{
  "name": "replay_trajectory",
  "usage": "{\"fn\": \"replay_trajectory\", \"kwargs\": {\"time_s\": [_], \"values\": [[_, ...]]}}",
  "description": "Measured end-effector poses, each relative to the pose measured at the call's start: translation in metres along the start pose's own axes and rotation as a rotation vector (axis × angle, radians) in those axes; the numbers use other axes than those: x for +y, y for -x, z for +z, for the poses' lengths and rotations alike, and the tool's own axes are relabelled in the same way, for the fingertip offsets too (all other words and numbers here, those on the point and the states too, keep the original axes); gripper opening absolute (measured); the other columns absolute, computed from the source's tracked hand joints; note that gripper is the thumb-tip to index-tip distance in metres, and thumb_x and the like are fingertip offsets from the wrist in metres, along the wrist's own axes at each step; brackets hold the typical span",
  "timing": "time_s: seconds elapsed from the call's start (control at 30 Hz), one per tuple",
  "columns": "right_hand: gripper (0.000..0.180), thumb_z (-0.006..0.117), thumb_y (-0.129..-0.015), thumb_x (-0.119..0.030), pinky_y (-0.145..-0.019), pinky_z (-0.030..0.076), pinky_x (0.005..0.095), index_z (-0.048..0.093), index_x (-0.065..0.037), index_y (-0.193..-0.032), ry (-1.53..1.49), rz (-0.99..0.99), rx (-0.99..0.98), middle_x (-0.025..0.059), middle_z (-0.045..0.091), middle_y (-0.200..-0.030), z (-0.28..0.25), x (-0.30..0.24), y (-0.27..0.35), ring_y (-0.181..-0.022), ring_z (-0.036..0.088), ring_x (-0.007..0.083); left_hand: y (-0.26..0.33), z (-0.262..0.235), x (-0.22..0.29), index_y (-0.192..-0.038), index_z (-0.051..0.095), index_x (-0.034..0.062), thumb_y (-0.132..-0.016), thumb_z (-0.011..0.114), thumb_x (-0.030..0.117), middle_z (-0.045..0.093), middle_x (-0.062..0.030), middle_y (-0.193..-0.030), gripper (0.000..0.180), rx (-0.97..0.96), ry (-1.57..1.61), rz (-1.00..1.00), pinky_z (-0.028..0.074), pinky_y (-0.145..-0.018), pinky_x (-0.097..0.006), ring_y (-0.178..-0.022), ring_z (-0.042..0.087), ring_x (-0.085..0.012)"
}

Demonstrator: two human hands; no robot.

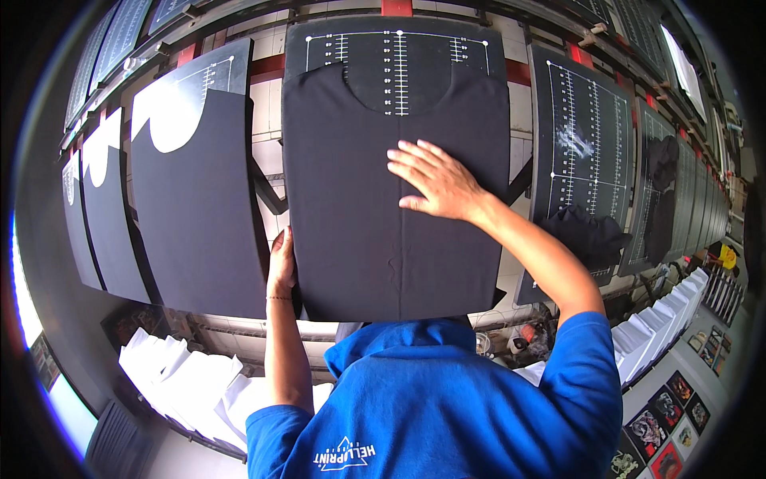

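A black garment panel point(343, 184) with a scooped neckline lies stretched over the platen point(371, 52) in front of me, whose upper part shows white ruler marks. My right hand point(435, 180) rests flat on the cloth, right of the middle, fingers spread. A faint vertical crease runs down the cloth below it. At the left edge of the platen is my left hand point(282, 259), upright against the cloth's side. Its thumb and part of its fingers show; the rest is hidden behind the edge, so its grip is unclear.
Left stands another platen point(191, 64) covered with a black panel point(191, 191), with more beyond. On the right platen point(582, 128) a crumpled black cloth point(586, 237) lies low. White folded sheets point(191, 383) hang near my left arm, others point(654, 311) to the right. Red bars point(267, 68) link the platens.
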State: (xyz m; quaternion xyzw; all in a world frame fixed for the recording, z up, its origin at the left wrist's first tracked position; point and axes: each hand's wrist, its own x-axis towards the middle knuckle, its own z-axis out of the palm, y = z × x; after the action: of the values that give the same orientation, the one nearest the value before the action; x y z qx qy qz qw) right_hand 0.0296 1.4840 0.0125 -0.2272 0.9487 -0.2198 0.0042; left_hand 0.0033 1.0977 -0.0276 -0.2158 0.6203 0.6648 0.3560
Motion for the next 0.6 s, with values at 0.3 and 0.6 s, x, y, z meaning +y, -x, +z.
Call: {"fn": "replay_trajectory", "kwargs": {"time_s": [0.3,0.6], "values": [[0.078,0.059,-0.088,-0.055,-0.121,0.022,0.0536,0.043,-0.006,-0.146,-0.055,-0.105,-0.08,0.0165,0.037,-0.157,0.038,-0.128,0.033,-0.146,0.034,0.0351,-0.001,-0.022,-0.038,-0.139,0.049,0.0017,-0.104,0.035,0.059,0.063,-0.013,-0.124,0.069,-0.109,0.143,-0.013,0.055,-0.088,-0.035,-0.11,0.063,-0.0212],[0.078,0.052,-0.092,-0.057,-0.122,0.017,0.0561,0.041,-0.005,-0.149,0.162,0.056,0.303,0.017,0.037,-0.157,0.026,0.024,-0.192,-0.146,0.032,0.0374,0.102,-0.085,-0.129,-0.14,0.05,-0.0002,-0.104,0.044,0.051,0.055,-0.0131,-0.137,0.063,0.138,0.057,-0.096,0.037,-0.107,-0.036,-0.125,0.049,-0.0227]]}}
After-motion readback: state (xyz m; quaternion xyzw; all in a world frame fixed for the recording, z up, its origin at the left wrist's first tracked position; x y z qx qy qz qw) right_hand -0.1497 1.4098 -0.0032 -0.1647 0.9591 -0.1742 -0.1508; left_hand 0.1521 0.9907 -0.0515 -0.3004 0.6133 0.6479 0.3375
